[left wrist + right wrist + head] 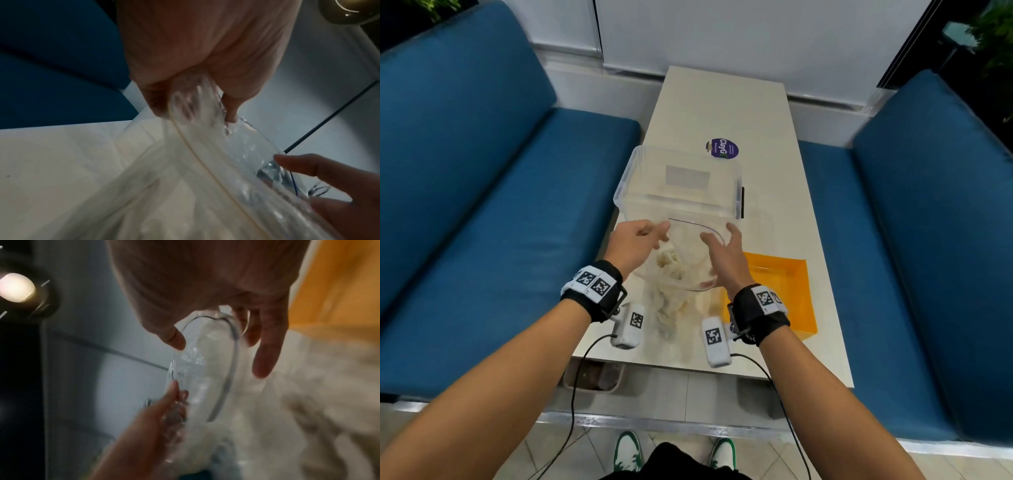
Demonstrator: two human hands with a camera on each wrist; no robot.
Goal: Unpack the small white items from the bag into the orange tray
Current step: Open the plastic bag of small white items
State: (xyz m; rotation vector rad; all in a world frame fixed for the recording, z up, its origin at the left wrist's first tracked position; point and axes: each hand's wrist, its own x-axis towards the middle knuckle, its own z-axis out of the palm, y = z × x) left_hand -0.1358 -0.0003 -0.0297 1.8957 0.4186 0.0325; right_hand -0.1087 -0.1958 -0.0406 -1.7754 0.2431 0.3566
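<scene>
Clear zip bag (681, 274) of small white items (671, 270) held up over the table (801, 192), mouth spread wide, just left of the orange tray (799, 301). Left hand (635, 245) pinching the bag's left rim; right hand (724, 260) with fingers relaxed and nearly straight at the right rim. Clear plastic tub (678, 185) just behind the bag.
</scene>
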